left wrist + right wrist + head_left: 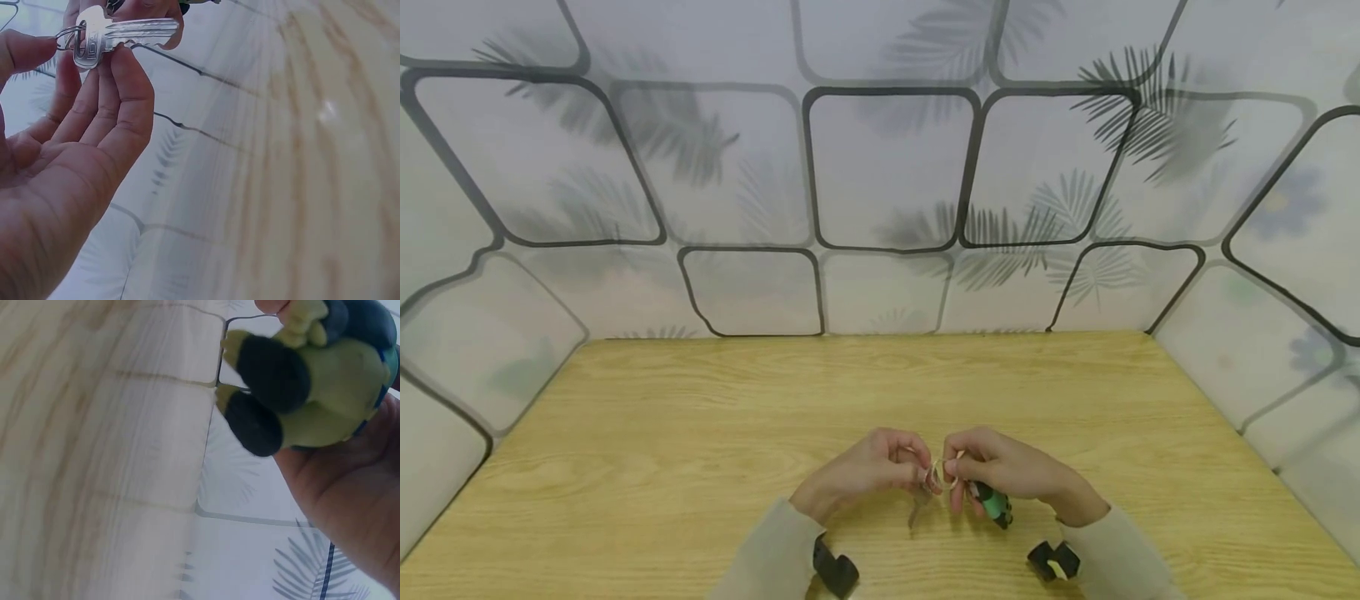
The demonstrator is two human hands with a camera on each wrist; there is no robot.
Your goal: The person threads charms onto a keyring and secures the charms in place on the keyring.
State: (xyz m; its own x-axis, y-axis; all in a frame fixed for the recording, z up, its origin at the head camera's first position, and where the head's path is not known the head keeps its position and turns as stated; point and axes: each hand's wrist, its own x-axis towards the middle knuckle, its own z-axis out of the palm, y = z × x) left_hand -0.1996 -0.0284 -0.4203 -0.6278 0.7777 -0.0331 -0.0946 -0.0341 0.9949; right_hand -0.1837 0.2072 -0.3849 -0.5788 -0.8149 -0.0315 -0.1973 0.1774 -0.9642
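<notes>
Both hands meet low in the middle of the head view, over the table. Thumb and fingers of the left hand [872, 467] pinch a thin metal key ring [64, 37]. A silver key [134, 34] hangs from that ring, its toothed blade in front of the fingertips in the left wrist view. The right hand [1007, 462] pinches the right side of a ring [953, 477] between the hands. Below its fingers dangles a green and black rubber figurine keychain [995, 504], with pale belly and dark feet in the right wrist view. Fingers partly hide where the rings join.
A wood-grain table [700, 417] spreads under the hands. Pale panels with dark outlines and leaf prints [887, 167] wall it at the back and both sides. Black wrist mounts [835, 571] sit at both sleeve cuffs, close over the table.
</notes>
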